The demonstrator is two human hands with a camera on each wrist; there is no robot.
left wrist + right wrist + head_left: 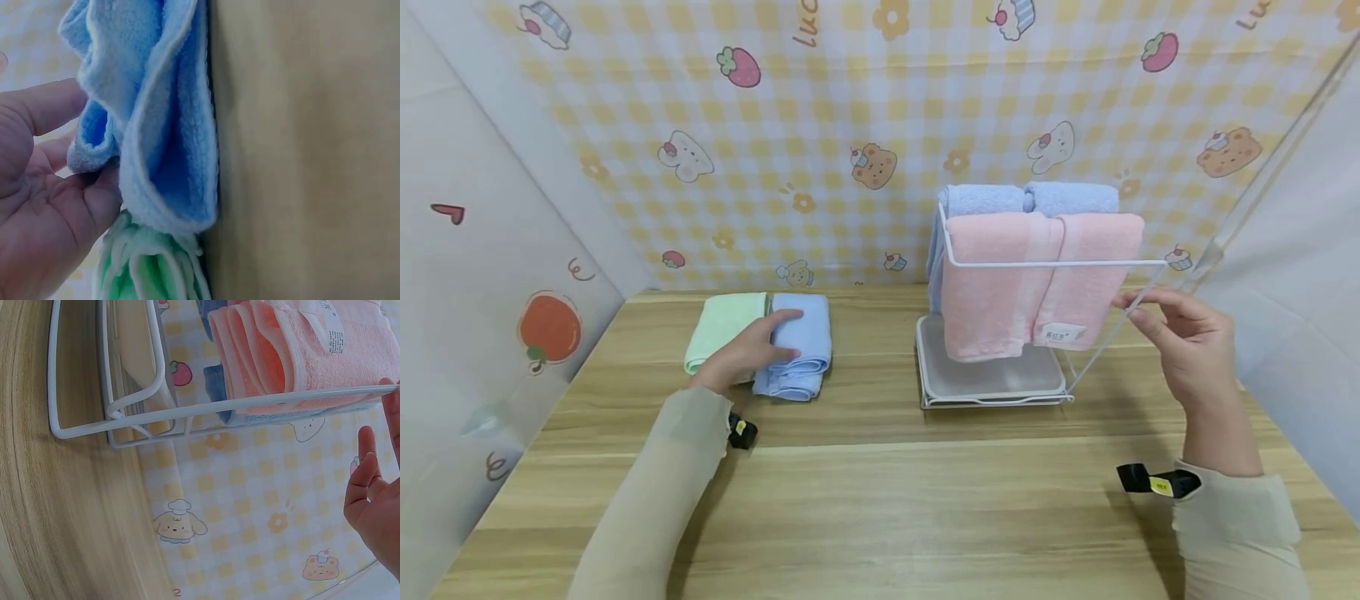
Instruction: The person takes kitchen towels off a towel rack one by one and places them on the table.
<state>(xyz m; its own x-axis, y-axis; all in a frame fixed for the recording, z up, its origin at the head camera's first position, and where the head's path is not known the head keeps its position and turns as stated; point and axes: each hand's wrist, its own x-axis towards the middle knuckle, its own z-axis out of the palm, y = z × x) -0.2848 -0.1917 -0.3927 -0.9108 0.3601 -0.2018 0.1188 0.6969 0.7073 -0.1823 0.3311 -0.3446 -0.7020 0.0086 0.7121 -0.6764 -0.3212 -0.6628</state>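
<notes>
At the left of the table, my left hand (751, 348) holds a folded blue towel (807, 325). In the left wrist view its thumb (103, 190) tucks beneath a fold of the blue towel (165, 125), and other fingers reach behind the cloth. A folded green towel (726, 325) lies beside it. My right hand (1191, 342) lightly grips the slanted side post of a white wire towel rack (1056, 264), one finger passing behind the post. Two pink towels (996, 283) hang on the rack's front bar, with blue towels (1071, 197) on the bar behind.
A pale tray (992, 379) sits in the rack's base, below the hanging towels. The wooden table (880, 500) meets a yellow checked backdrop (820, 150) at its far edge. White printed panels stand at both sides. Black wrist cameras are strapped to both arms.
</notes>
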